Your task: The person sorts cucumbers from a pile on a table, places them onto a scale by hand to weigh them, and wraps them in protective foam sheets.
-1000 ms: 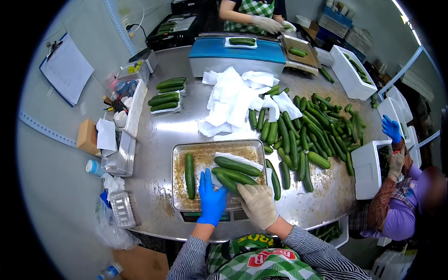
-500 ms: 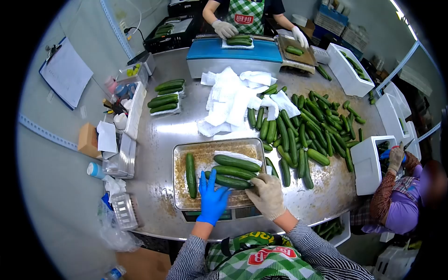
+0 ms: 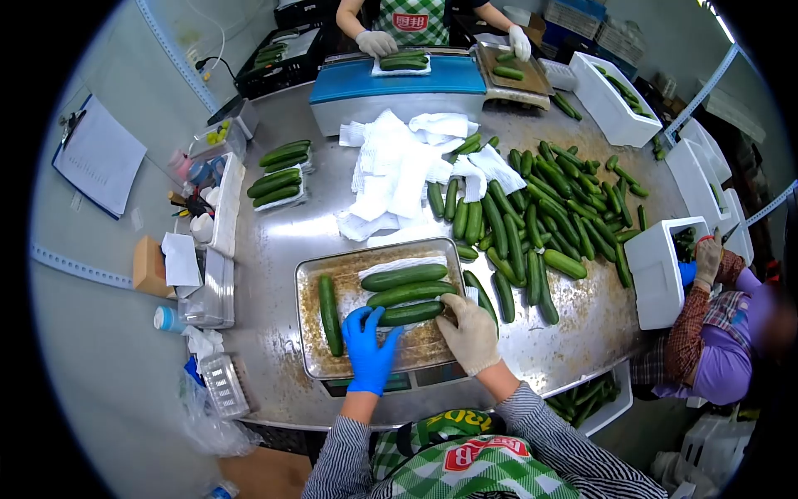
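Observation:
A metal tray [image 3: 312,362] lies in front of me with three cucumbers side by side, partly on a white mesh sheet [image 3: 381,269]. They are the far cucumber [image 3: 405,277], the middle cucumber [image 3: 409,293] and the near cucumber [image 3: 411,313]. My left hand [image 3: 370,349], in a blue glove, has its fingertips on the near cucumber's left end. My right hand [image 3: 470,334], in a beige glove, closes on the right end of that cucumber. Another cucumber [image 3: 330,316] lies lengthwise at the tray's left side, apart from both hands.
A cucumber pile [image 3: 565,208] spreads to the right, beside crumpled white mesh sleeves [image 3: 395,170]. Wrapped cucumber packs [image 3: 278,170] lie at back left. Across the table, a person's gloved hand [image 3: 376,43] rests by a blue-topped machine [image 3: 399,87]. Another person works beside a white foam box [image 3: 661,287].
My view has shifted a little. Within the tray, the near cucumber has slid right between my hands, and the far two lie slightly further left, so their ends line up more closely.

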Demonstrator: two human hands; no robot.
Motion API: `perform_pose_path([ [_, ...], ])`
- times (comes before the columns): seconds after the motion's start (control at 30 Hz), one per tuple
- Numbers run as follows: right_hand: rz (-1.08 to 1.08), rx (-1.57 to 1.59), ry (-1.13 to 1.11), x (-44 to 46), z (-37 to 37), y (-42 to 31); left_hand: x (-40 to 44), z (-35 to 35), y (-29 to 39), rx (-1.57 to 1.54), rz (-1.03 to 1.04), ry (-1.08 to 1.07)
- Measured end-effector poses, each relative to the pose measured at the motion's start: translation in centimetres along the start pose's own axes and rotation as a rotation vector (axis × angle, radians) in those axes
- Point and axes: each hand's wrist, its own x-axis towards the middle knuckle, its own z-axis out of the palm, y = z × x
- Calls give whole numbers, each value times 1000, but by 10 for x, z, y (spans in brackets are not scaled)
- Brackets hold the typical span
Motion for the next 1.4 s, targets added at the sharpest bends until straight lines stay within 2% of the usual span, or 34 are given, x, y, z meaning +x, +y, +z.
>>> perform_pose_path([
  [0.13, -54, -68, -99, 22, -2, 7, -2, 1, -6, 8, -24, -21],
  [0.23, -47, -56, -55, 20, -1, 6, -1, 2, -6, 1, -41, 5],
  [0.53, 258, -106, -121, 36, 17, -8, 0, 3, -8, -14, -126, -7],
  [0.67, 319, 197, -30, 29, 20, -5, 0, 0, -5, -86, -184, -17],
  [0.7, 393, 239, -71, 22, 11, -11, 2, -1, -5, -107, -200, -19],
  [0.8, 295, 168, -231, -8, 0, -4, 1, -1, -9, 4, -90, -42],
  [0.9, 211, 204, -65, 11, -15, -8, 4, -3, -2, -163, -202, -17],
  [0.93, 93, 118, -18, 27, -19, -12, 5, -4, -2, -216, -231, -8],
  [0.97, 45, 68, -50, 41, -17, -12, 5, -3, -5, -287, -303, -114],
  [1.07, -114, -68, -87, 50, 13, -5, 14, 5, 13, -363, -407, -127],
  [1.3, -113, -130, -99, 45, 38, -2, 17, 10, 9, -312, -385, -144],
  [1.4, -108, -140, -70, 46, 41, -5, 16, 10, 3, -117, -272, -172],
])
